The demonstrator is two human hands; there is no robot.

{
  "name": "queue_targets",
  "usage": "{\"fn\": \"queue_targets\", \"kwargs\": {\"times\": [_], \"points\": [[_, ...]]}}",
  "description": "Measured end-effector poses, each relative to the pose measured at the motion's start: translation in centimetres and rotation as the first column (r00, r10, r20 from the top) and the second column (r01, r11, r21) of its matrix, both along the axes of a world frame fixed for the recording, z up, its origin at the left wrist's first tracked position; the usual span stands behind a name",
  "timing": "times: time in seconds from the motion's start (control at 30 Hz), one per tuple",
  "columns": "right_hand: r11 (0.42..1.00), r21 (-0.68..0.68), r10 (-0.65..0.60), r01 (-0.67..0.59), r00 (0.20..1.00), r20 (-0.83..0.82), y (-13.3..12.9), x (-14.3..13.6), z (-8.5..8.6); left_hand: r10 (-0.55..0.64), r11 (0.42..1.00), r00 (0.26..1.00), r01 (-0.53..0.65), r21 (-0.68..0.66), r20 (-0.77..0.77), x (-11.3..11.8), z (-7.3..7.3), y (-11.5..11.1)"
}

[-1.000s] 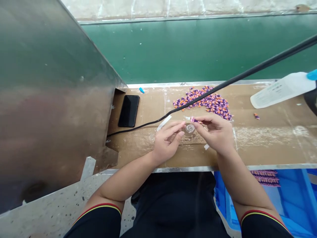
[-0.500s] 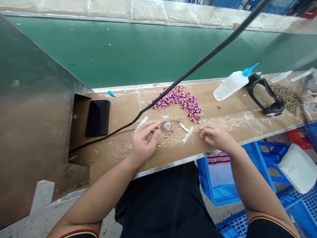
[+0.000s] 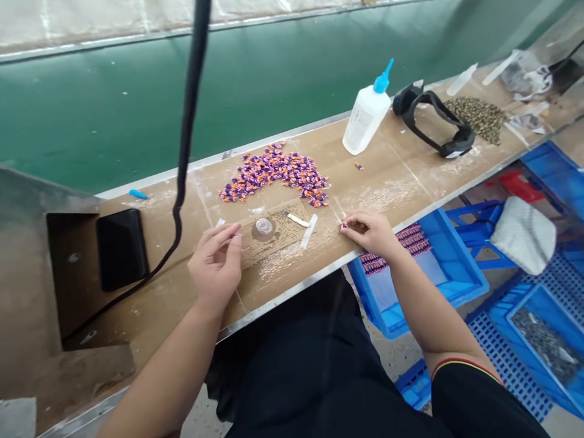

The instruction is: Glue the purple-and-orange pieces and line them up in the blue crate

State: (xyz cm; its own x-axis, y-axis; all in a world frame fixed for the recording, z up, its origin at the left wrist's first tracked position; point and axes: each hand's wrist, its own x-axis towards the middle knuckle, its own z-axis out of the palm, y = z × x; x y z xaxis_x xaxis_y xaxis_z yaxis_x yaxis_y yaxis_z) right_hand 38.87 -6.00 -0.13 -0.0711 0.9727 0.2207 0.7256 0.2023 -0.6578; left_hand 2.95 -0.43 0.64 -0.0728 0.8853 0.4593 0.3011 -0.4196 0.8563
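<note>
The left hand (image 3: 215,264) rests on the brown cardboard-covered tabletop (image 3: 182,286), its fingers loosely curled and apart, gripping nothing; its fingertips lie just beside the small clear round cap (image 3: 263,227) at its 2 o'clock. A careless nudge from that hand could skid the light cap across the smooth surface.

At 10 o'clock from the left hand, the thick black cable (image 3: 185,146) hangs down across the view and trails over the tabletop past the flat black phone (image 3: 121,248). It stands between the person's eyes and the work, and a snagged wrist could drag it through the loose parts.

Farther up, at 12 o'clock from the cap, lies the heap of small purple-and-orange pieces (image 3: 276,173); a sweep of either arm could scatter them toward the edge. Two short white strips (image 3: 305,223) lie just right of the cap.

The right hand (image 3: 370,233) sits at the tabletop's near edge, its fingers pinched together on a tiny pink-purple piece (image 3: 344,225). So close to the edge, a slipped pinch would probably drop the piece into the blue plastic crate (image 3: 456,267) below.

At 1 o'clock from the right hand stands the white squeeze bottle with a blue nozzle (image 3: 365,112), tilted, with a black strap (image 3: 433,118) beyond it.
</note>
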Motion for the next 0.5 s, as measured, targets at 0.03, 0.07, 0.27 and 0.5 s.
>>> {"fn": "queue_targets", "kwargs": {"times": [0.03, 0.07, 0.27, 0.5], "points": [[0.999, 0.014, -0.043, 0.043, 0.999, -0.001, -0.3, -0.1, -0.1, 0.006, 1.000, 1.000, -0.006, 0.009, 0.007, 0.1, 0.0, 0.0], [0.996, 0.034, -0.087, 0.087, 0.996, 0.004, -0.5, -0.4, -0.2, 0.013, 1.000, 1.000, -0.013, 0.018, 0.008, 0.2, 0.1, 0.1], [0.962, 0.079, -0.252, 0.259, 0.963, -0.094, -2.6, -0.1, -0.6, -0.012, 0.999, 1.000, 0.012, 0.051, 0.002, 0.0, 0.1, 0.6], [0.689, -0.149, -0.725, 0.710, 0.671, -0.157, -12.1, 7.6, -2.2, 0.058, 0.996, 0.997, -0.055, 0.067, -0.044, 0.5, 0.7, 0.9]]}}
